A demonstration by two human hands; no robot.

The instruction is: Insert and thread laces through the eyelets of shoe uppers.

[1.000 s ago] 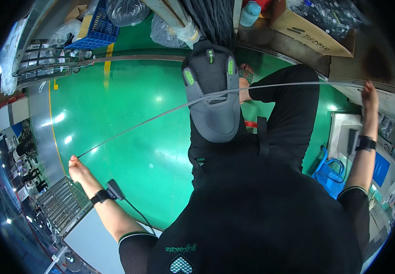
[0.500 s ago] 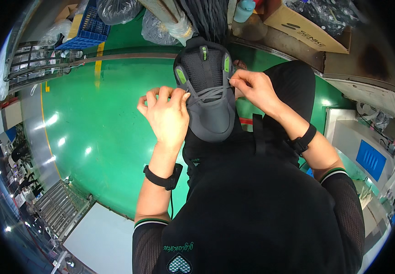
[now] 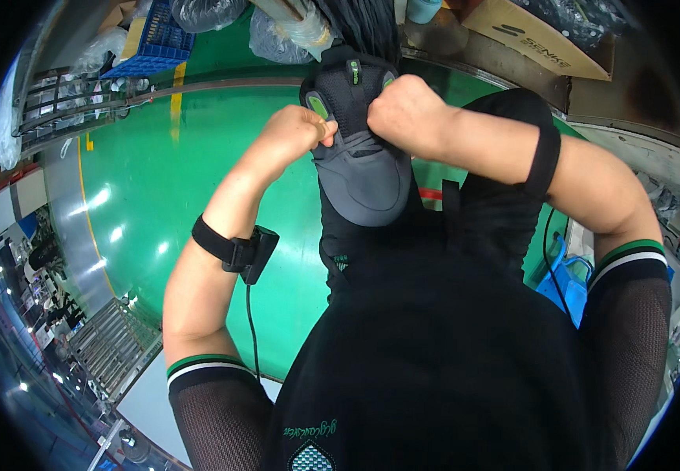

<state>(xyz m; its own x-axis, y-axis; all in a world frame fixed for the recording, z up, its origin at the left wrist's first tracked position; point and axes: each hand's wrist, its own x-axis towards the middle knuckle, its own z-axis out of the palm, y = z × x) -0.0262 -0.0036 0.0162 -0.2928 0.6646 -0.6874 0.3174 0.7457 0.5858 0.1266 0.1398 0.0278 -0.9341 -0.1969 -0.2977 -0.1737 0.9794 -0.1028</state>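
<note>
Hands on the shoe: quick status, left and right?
Left hand: closed in a fist against the left side of the dark shoe; what it pinches is hidden.
Right hand: closed in a fist on the shoe's upper; contents hidden.

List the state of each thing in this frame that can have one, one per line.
Left hand: closed in a fist, fingers against the shoe's left side.
Right hand: closed in a fist on the shoe's right side.
Dark grey shoe: held up between both hands, toe toward the camera.
Left wrist strap: fastened, cable hanging from it.
Blue crate: resting at the floor's far edge.
Cardboard box: open at the top.
</note>
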